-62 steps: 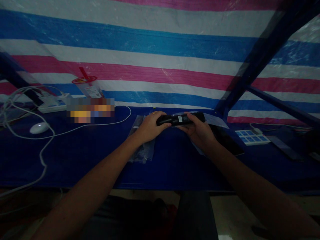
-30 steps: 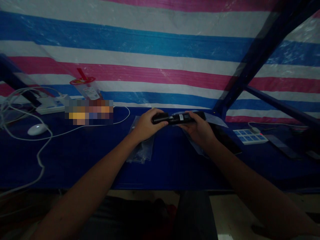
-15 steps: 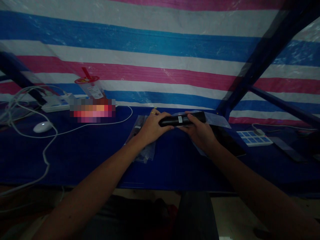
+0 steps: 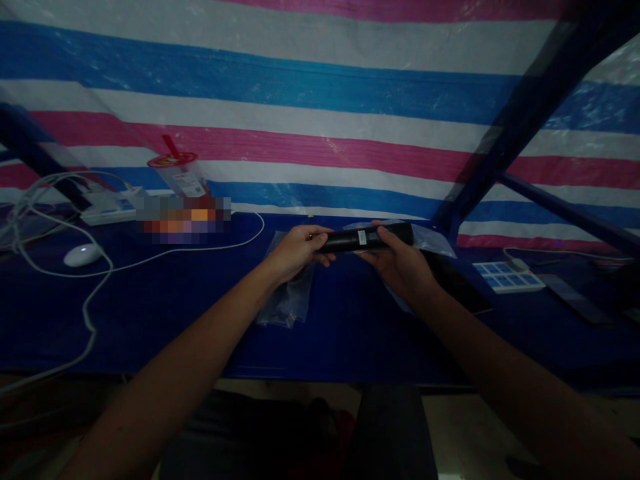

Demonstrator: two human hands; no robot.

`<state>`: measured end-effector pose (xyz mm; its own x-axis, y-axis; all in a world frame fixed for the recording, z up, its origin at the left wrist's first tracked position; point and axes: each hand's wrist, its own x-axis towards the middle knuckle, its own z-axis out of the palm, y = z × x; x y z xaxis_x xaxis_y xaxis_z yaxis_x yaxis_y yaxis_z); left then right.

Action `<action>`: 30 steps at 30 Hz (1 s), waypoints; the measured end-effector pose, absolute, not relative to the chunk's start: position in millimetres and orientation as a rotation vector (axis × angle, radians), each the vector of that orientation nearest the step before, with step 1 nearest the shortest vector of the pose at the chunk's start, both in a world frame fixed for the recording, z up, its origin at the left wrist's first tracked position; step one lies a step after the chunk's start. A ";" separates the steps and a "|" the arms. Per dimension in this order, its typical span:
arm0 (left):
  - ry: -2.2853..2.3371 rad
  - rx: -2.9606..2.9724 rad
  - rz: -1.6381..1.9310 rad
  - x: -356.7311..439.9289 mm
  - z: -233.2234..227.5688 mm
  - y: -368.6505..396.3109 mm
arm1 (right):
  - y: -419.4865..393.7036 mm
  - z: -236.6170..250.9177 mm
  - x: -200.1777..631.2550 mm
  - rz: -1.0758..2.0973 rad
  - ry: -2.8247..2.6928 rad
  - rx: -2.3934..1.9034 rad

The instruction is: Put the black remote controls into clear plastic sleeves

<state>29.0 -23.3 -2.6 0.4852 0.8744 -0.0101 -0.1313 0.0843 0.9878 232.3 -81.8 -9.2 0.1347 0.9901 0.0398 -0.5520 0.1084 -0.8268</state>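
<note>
A black flashlight (image 4: 345, 241) with a small white label lies level between my two hands, just over the blue table. My left hand (image 4: 296, 253) is closed on its left end, thumb on top and fingers beneath. My right hand (image 4: 403, 265) grips the wider right part, with the thumb along the top. A clear plastic bag (image 4: 434, 240) sits behind and under that right end, against the right hand; whether the flashlight is partly inside it I cannot tell. Another clear bag (image 4: 287, 308) lies on the table below my left hand, partly hidden by it.
A dark flat tablet-like thing (image 4: 460, 283) lies beside my right forearm. Further right are a white-and-blue power strip (image 4: 509, 277) and a phone-like slab (image 4: 575, 299). On the left stand a lidded cup (image 4: 183, 179), a white mouse (image 4: 83, 255) and looped white cables (image 4: 90, 313).
My left hand has shifted its hold on the flashlight's left end; its fingertips now show beneath. The right hand keeps its grip almost unmoved.
</note>
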 end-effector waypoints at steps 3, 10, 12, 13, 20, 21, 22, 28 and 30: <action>0.775 1.264 0.899 30.1 -2.9 -23.2 | -82.2 -10.2 232.1 1.293 -0.726 -0.774; 0.780 1.280 0.927 31.4 -3.9 -23.1 | -83.1 -11.1 231.2 1.281 -0.747 -0.792; 0.786 1.258 0.942 32.7 -4.1 -24.6 | -83.4 -11.6 229.7 1.292 -0.736 -0.776; 0.790 1.242 0.950 33.9 -4.1 -25.9 | -83.5 -12.0 228.8 1.300 -0.728 -0.771; 0.869 1.180 1.065 39.2 0.6 -31.2 | -79.4 -11.7 229.0 1.280 -0.730 -0.708; 0.916 1.199 1.105 37.2 1.4 -29.1 | -78.2 -10.4 231.0 1.273 -0.707 -0.698; 0.974 1.222 1.150 34.1 1.8 -26.0 | -77.1 -8.7 233.4 1.261 -0.678 -0.692; 1.453 1.388 1.408 5.5 -5.1 4.6 | -73.1 -2.3 246.6 1.222 -0.622 -0.720; 1.555 1.461 1.422 -1.9 -8.1 12.2 | -73.0 -2.8 248.6 1.229 -0.628 -0.714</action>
